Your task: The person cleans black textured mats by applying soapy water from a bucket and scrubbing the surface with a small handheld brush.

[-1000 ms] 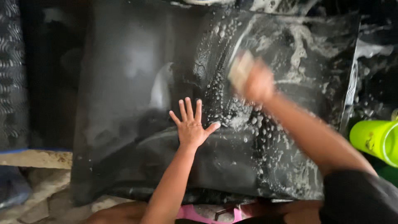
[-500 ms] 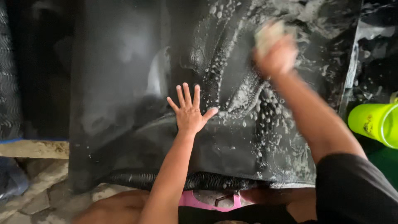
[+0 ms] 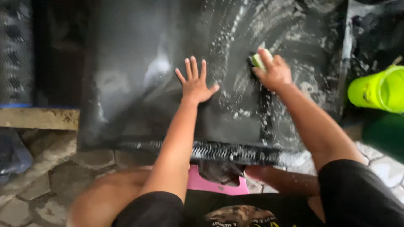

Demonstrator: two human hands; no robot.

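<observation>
Your left hand [image 3: 195, 84] is flat on the black rubber mat [image 3: 139, 63], palm down, all five fingers spread, holding nothing, just pressing the sheet near its centre. Your right hand [image 3: 274, 72] is at about 3 o'clock from the left, near it but apart, curled closed around a pale green sponge [image 3: 258, 61]; only the sponge's upper end shows past your fingers, and it is pressed against the mat. Soap suds [image 3: 235, 46] streak the mat's right half in curved arcs, thickest at 12 o'clock from the right hand and trailing down toward 6 o'clock along your forearm; the left half of the mat looks wet and glossy with little foam. The mat's ribbed lower edge [image 3: 227, 152] runs across at 6 o'clock from both hands, right above your knees. Below that edge, a pink stool [image 3: 202, 183] shows between your legs. At 3 o'clock from the right hand, well apart and off the mat, a lime-green bucket [image 3: 378, 90] lies tipped with its mouth toward the right edge; I cannot tell what is in it. At 9 o'clock from the left hand, past the mat's edge, a second dark textured mat [image 3: 14, 50] stands over a concrete ledge [image 3: 38, 118]. Cracked stone paving [image 3: 46, 168] lies at 7 o'clock. Nothing sits between your two hands on the mat.
</observation>
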